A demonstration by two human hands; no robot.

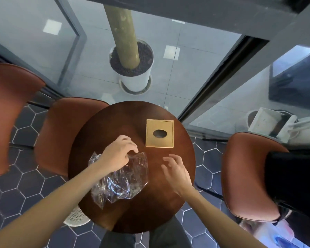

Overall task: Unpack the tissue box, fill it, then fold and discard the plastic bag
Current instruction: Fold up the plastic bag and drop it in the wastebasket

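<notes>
A tan tissue box (159, 133) with a dark oval opening on top stands on the far right part of the round dark wooden table (150, 212). A crumpled clear plastic bag (125, 179) lies on the table's left half. My left hand (117, 153) rests on the bag's upper edge, fingers curled and pinching the plastic. My right hand (176, 171) hovers to the right of the bag, below the box, with fingers spread and nothing in it.
Brown leather chairs stand at the left (9, 111), behind the table (64, 129) and at the right (247, 176). A white planter (134, 79) with a trunk stands beyond glass panels. A white mesh bin (77, 217) sits under the table's left edge.
</notes>
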